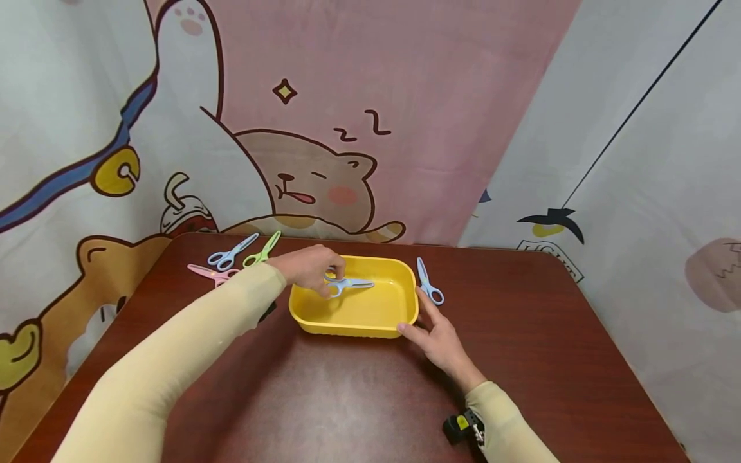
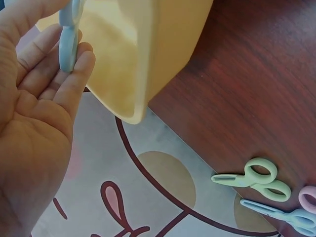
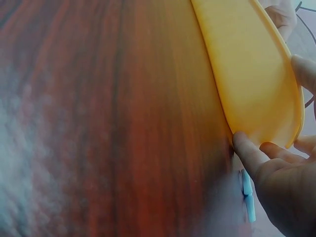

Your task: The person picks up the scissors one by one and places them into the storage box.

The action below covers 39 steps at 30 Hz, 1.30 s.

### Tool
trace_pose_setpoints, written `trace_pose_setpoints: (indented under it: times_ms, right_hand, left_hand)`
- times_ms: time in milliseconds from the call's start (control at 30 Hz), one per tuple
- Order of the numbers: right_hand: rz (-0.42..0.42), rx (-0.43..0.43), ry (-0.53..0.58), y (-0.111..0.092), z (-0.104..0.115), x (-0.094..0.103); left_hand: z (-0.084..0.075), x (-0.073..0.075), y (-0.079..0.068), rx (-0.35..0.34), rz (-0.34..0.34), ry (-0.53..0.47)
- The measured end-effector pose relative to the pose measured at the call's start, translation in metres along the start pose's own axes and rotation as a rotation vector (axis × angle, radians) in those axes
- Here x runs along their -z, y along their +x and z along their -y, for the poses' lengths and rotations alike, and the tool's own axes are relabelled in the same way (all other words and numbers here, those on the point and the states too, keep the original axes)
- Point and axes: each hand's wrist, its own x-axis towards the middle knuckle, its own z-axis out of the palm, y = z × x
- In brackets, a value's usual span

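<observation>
A shallow yellow plastic tray (image 1: 359, 329) stands on the dark wooden table. Over its left part, my left hand (image 1: 312, 267) pinches a pair of light blue scissors (image 1: 356, 283) by the handles, blades pointing right. In the left wrist view, the blue handle (image 2: 68, 49) sits between thumb and fingers. My right hand (image 1: 439, 337) grips the tray's near right corner, thumb at the front rim and fingers along the right side. Seen from the right wrist, fingers of the right hand (image 3: 286, 182) touch the tray's wall (image 3: 252, 74) at its end.
Another pair of light blue scissors (image 1: 428, 283) lies just right of the tray. At the table's back left lie blue scissors (image 1: 231, 253), green scissors (image 1: 263, 249) and pink scissors (image 1: 211, 273), the last partly behind the left sleeve. A cartoon-printed curtain (image 1: 405, 96) hangs behind the table.
</observation>
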Motion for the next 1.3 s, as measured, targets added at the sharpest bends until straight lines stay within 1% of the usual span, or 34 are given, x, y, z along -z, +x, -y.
trace_pose_setpoints:
  times_ms: [133, 367, 533, 800, 1033, 1300]
  right_hand:
    - [0.001, 0.006, 0.005, 0.0, 0.0, 0.0]
    - [-0.004, 0.005, 0.014, -0.001, 0.0, -0.001]
    - [-0.006, 0.014, 0.018, -0.001, -0.001, -0.001]
    - [-0.005, 0.013, 0.046, -0.001, -0.002, -0.001]
    - [-0.015, 0.032, 0.026, -0.001, -0.002, -0.002]
    - [-0.014, 0.017, 0.031, -0.002, -0.001, -0.003]
  left_hand:
    - [0.002, 0.0, 0.002, 0.008, 0.012, 0.016]
    - [0.005, -0.002, 0.005, 0.023, 0.054, 0.061]
    - [0.007, -0.007, 0.006, 0.043, 0.073, 0.06]
    - [0.012, -0.014, 0.005, 0.021, 0.051, 0.062]
    - [0.015, -0.018, 0.003, 0.013, 0.038, 0.08]
    - [0.022, -0.024, 0.002, 0.006, 0.015, 0.1]
